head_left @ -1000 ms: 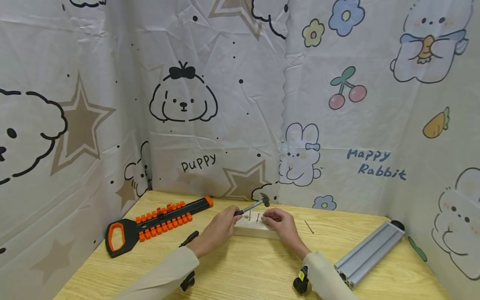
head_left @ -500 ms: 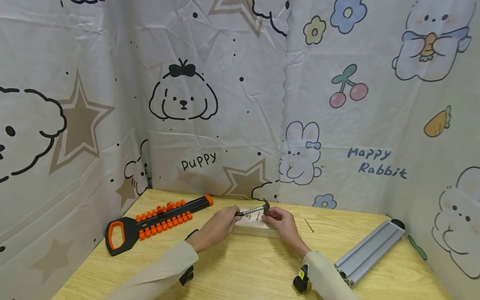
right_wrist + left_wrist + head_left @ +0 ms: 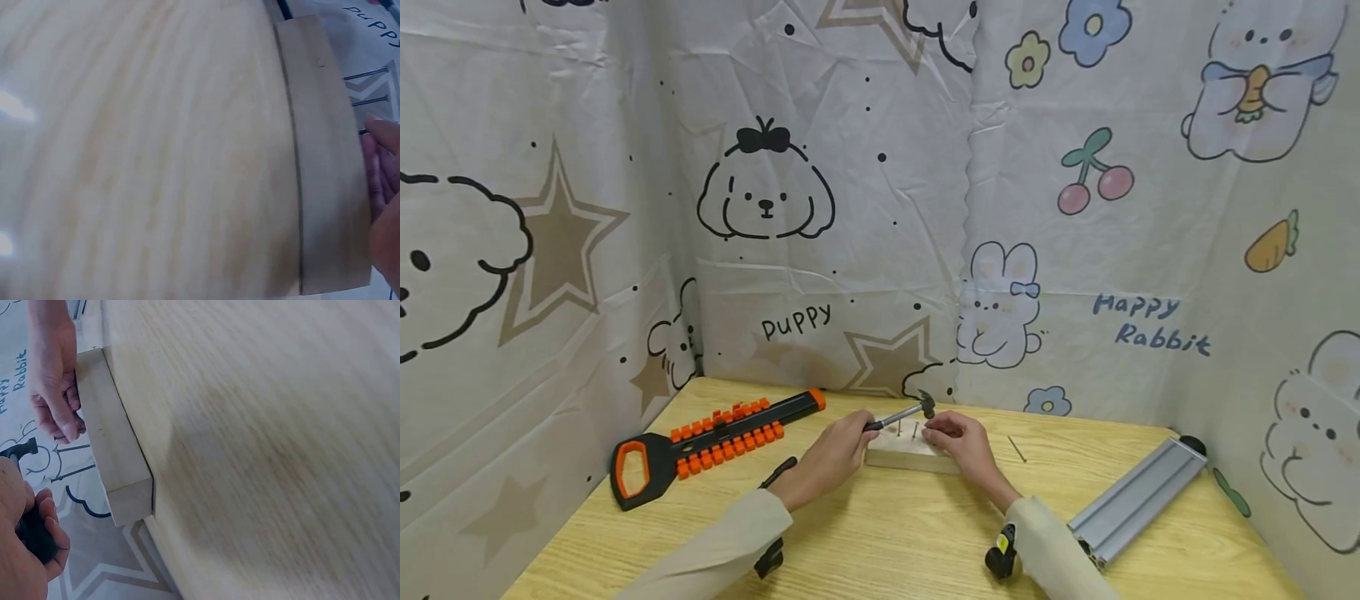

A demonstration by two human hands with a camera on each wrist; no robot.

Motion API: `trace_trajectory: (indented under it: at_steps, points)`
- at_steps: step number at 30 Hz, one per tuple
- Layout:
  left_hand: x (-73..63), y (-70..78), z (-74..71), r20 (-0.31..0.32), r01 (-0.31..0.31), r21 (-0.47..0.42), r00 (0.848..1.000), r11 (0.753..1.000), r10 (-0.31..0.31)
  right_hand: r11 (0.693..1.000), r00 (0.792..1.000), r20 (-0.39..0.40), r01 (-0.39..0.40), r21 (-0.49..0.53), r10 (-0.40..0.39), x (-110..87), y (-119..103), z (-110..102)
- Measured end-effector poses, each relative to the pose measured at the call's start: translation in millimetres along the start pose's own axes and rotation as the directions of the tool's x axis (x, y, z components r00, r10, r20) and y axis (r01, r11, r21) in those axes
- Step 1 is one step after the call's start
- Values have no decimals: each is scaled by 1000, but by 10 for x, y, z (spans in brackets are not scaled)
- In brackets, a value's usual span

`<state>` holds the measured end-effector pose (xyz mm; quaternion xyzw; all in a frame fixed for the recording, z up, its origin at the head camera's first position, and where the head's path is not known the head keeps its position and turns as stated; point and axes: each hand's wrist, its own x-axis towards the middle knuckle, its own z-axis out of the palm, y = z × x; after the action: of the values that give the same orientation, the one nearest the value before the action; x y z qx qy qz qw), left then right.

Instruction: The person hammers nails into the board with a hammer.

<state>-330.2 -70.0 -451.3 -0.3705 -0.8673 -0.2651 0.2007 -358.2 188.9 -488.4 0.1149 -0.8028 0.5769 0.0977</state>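
Two hands at the wood block (image 3: 904, 451) mid-desk: left hand (image 3: 835, 454) grips hammer (image 3: 904, 412) handle, fingers curled round it, head raised at 1 o'clock above the nail (image 3: 916, 429); right hand (image 3: 961, 442), at 3 o'clock, pinches that nail upright

The table (image 3: 895, 542) is overlooked from the head; the wooden block (image 3: 115, 456) is shared close-up by both wrist views.

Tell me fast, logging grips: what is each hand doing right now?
Left hand: grips the hammer handle.
Right hand: fingers curled at a nail on the wood block; the pinch itself is unclear.
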Motion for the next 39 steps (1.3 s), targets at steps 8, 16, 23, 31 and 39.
trace_trajectory:
  at_steps: [8, 16, 23, 31, 39]
  points:
    - [-42, -17, -34, 46, 36, -31, 998, 999, -34, 999, 997, 76, -16, 37, 13, -15, -131, -104]
    - [-56, -25, -70, 60, 94, -72, 994, 993, -90, 997, 995, 75, -53, -62, 58, 26, -282, -362]
    - [-71, -33, -87, 53, 90, -66, 995, 994, -87, 984, 998, 51, -32, -177, 41, 34, -260, -649]
    - [-81, -35, -94, 51, 108, -74, 993, 991, -104, 923, 995, 95, 12, -384, 27, 12, -177, -975]
    - [-81, -15, -98, 47, 128, -90, 991, 988, -124, 787, 986, 165, 132, -602, -40, -23, -82, -1210]
